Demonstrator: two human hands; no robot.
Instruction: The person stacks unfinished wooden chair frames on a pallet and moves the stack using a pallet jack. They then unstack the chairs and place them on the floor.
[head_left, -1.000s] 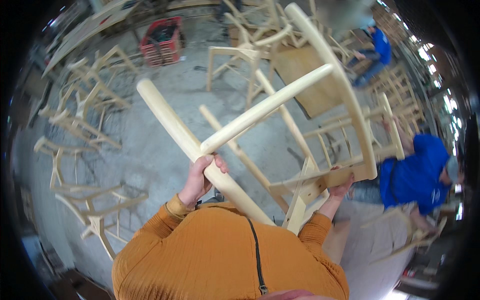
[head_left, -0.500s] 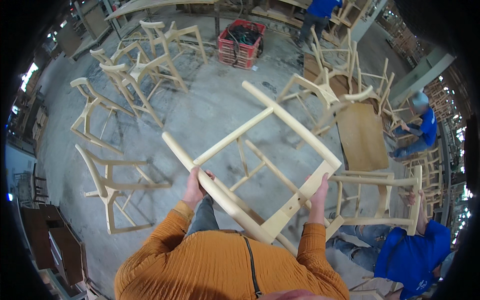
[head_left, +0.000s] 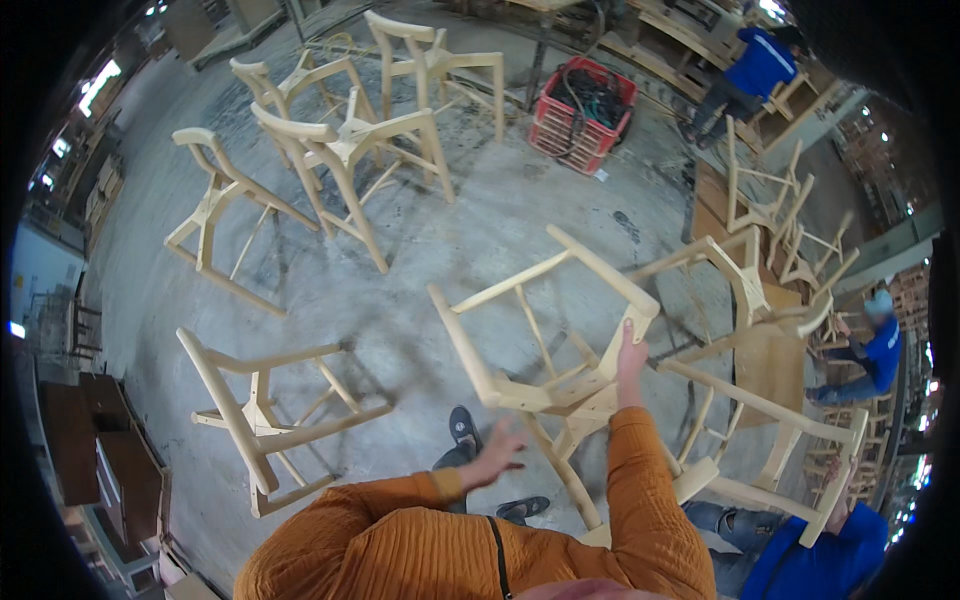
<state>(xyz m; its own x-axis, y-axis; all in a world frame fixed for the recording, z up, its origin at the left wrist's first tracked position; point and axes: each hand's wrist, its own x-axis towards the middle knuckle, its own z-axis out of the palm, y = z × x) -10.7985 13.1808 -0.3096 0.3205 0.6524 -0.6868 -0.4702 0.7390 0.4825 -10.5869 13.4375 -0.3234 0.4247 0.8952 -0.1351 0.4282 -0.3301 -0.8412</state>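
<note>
A pale, unfinished wooden chair frame hangs tilted in front of me over the floor. My right hand is closed around a flat rail on its right side. Apart from the frame, to its lower left, my left hand is in the air with fingers spread and nothing in them. The frame's lower part runs down beside my right sleeve, which hides some of it.
Another chair frame is close on my right, held by a person in blue. One chair frame stands to my left, several more farther off. A red crate holds dark material. Chair frames and cardboard lie right.
My left hand has let go of the chair frame and drawn away from it. The frame has turned and tipped in my right hand. The whole view has shifted.
</note>
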